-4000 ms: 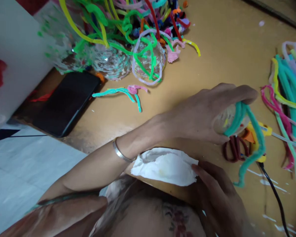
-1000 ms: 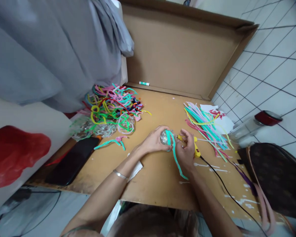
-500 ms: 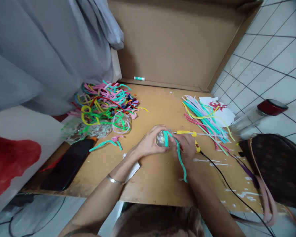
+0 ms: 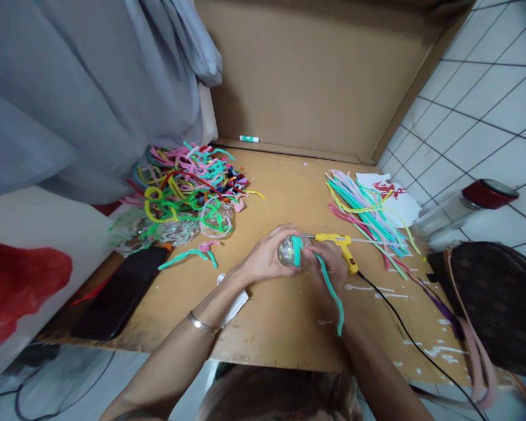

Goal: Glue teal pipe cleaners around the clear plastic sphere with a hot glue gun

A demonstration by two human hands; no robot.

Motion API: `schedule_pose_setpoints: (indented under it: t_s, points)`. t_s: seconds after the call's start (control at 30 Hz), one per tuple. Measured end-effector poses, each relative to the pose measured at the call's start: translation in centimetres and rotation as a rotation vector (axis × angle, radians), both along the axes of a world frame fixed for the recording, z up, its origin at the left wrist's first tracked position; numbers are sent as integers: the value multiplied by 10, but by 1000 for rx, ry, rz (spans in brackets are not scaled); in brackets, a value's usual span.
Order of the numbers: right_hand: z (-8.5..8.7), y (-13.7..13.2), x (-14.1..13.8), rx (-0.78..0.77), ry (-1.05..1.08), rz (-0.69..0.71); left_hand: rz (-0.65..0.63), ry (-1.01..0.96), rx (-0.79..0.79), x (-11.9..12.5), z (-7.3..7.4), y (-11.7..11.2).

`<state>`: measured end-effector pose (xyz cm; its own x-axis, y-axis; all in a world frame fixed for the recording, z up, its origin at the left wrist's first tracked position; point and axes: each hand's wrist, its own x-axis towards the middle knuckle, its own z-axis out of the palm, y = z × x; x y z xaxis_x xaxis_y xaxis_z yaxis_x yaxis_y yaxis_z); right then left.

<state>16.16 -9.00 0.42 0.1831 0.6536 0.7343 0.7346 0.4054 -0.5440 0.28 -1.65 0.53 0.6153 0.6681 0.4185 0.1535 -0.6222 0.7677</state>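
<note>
A small clear ball (image 4: 284, 256) sits at the middle of the table (image 4: 284, 187), lifted just above the board, with a teal pipe cleaner (image 4: 332, 290) looped over its top. The left hand (image 4: 265, 260) cups the ball from the left, its fingers curled closed around it. The right hand (image 4: 329, 266) is pressed to the ball's right side, with its fingers bent in and pinching the pipe cleaner where it leaves the ball. The loose end trails over that hand toward the near edge.

Just beyond the right hand lies a yellow glue gun (image 4: 338, 240), and its black cord (image 4: 403, 333) runs off to the near right. Farther right is a bundle of straight pipe cleaners (image 4: 363, 213), partly on a white sheet (image 4: 401, 206), then a jar with a red lid (image 4: 462, 209) and a brown bag (image 4: 495, 304).

Under the left wrist, which wears a bangle (image 4: 200, 323), lies a white tissue (image 4: 237, 301). To the left are a bent teal and pink piece (image 4: 188, 254), a black phone (image 4: 123, 289) and a tangled heap of coloured pipe cleaners (image 4: 188, 178), with wrapped clear balls (image 4: 217, 219) at its near side. A glue stick (image 4: 249, 138) lies against the far cardboard wall (image 4: 311, 76).
</note>
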Motion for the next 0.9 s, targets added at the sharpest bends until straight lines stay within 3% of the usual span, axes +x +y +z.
schedule_pose_setpoints:
  t_s: [0.23,0.5,0.67,0.9]
  points:
    - [-3,-5,3,-97,33,-11,5,19,31,0,1,-4]
    - [-5,-4,2,-40,-17,-4,-15,25,69,0,1,-5]
    - [-9,1,4,85,-45,5,-23,21,68,1,1,-4]
    - [-5,1,3,82,-71,43,12,45,-9,3,4,-8]
